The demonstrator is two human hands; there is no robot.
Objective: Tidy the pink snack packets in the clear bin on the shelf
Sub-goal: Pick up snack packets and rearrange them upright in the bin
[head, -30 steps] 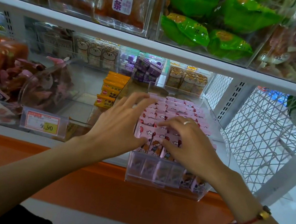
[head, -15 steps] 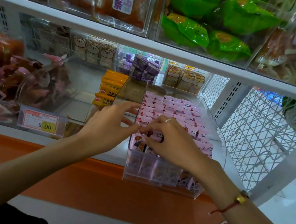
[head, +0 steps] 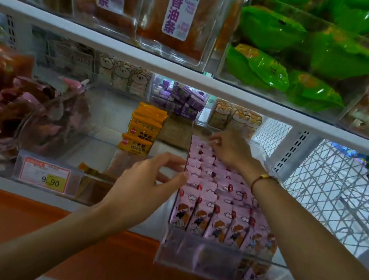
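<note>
Right hand (head: 230, 148) reaches to bin's far end, fingertips curled onto back row of packets (head: 213, 193); whether pinching one, cannot tell. Left hand (head: 147, 187) relaxed, fingers straight, tips touching bin (head: 207, 262) left wall, holding nothing. Bin clear rigid plastic, rectangular, glossy, on white shelf (head: 67, 201) edge, front overhanging. Packets pink, glossy film, flat, printed cartoon figures, standing upright in tight rows. Rows fill bin between both hands. Bin's long axis runs front to back, angled slightly left at far end.
</note>
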